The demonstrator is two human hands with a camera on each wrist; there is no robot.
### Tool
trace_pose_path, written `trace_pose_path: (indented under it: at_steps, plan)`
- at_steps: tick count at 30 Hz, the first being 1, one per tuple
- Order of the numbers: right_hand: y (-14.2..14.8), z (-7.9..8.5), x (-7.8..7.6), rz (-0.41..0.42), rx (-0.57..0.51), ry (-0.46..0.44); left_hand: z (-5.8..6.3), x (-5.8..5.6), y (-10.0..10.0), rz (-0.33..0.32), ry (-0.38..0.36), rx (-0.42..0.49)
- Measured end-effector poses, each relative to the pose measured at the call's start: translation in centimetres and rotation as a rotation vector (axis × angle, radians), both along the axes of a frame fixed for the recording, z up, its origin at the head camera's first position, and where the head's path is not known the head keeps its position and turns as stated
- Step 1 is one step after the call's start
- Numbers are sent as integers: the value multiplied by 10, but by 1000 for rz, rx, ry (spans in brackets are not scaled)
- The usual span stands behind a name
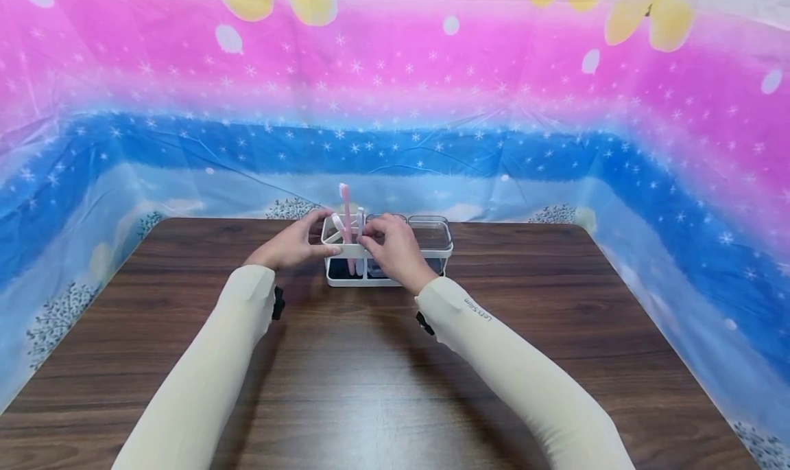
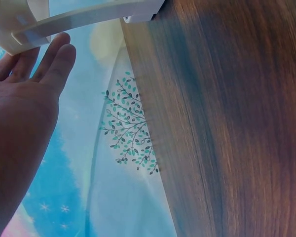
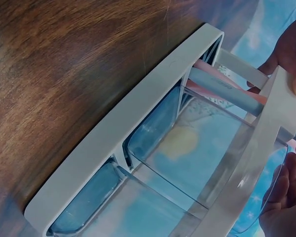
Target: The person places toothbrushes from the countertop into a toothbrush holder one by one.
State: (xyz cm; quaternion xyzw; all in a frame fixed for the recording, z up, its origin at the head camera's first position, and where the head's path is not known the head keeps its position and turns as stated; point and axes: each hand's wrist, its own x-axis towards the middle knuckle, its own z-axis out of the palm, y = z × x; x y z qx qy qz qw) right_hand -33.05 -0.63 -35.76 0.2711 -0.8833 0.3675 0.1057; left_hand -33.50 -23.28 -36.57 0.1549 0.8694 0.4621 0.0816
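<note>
A white toothbrush holder [image 1: 389, 283] with an open frame stands at the far middle of the table. My left hand [image 1: 300, 242] grips its left end, thumb on the front of the upper rim and fingers behind. In its left section stand a pink toothbrush [image 1: 347, 213], a pale toothbrush [image 1: 337, 221] leaning left, and a grey-blue toothbrush [image 3: 227, 91]. With fingertips at the upper rim, my right hand [image 1: 395, 247] pinches the grey-blue toothbrush, whose head shows above the fingers. Two clear cups [image 3: 153, 128] sit in the other sections, partly hidden by the right hand in the head view.
The holder rests on a dark wooden table [image 1: 370, 381], close to its back edge. A patterned pink and blue cloth [image 1: 395, 141] hangs behind and along both sides of the table.
</note>
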Motion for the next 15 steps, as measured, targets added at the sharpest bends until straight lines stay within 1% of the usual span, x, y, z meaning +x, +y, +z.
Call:
trace_pose_path:
  at_steps: [5,10,15]
  plan:
    - [1,0,2,-7,10,-28,-3,-1,-1,11,-5,-5]
    - [3,-2,1,-9,11,-19,-2,1,-1,17,3,-12]
    - [8,-2,0,-11,8,-8,-4,0,-3,16,5,-16]
